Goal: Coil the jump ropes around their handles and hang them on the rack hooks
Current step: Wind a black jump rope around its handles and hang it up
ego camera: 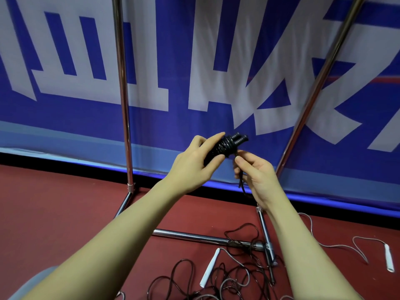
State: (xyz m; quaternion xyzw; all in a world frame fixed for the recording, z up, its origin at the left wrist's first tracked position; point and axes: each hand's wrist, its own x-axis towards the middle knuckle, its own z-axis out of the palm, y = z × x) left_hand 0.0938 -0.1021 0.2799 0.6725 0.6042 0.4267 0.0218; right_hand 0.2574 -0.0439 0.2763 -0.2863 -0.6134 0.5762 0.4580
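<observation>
— Both forearms fill the near edge, reaching up and away. What do they hold?

— Black jump rope [225,146], at the frame's centre. Its two handles lie side by side, their ends poking out toward 2 o'clock, with cord coiled tightly round them.

— And the left hand [192,163]?

— It grips the wound bundle from the 9 o'clock side, index finger laid along the top, thumb pressed against the near side of the coils.

— The right hand [257,172]?

— Just at 4 o'clock of the bundle. Its thumb and fingers are closed together on the loose tail of cord, which runs from the coils down through the pinch and hangs below the palm.

— What surrounds them?

— Behind, a chrome rack [124,100]: one upright at 11 o'clock, a slanted one at 1 o'clock, and a base bar on the red floor [54,202]. Beyond it hangs a blue banner [173,61] with large white characters.

— And on the floor?

— At 6 o'clock, a loose tangle of dark rope [216,276] lies over the base bar. Through it runs a grey rope, one white handle [209,267] at 6 o'clock, the other [389,257] at 4 o'clock.
</observation>
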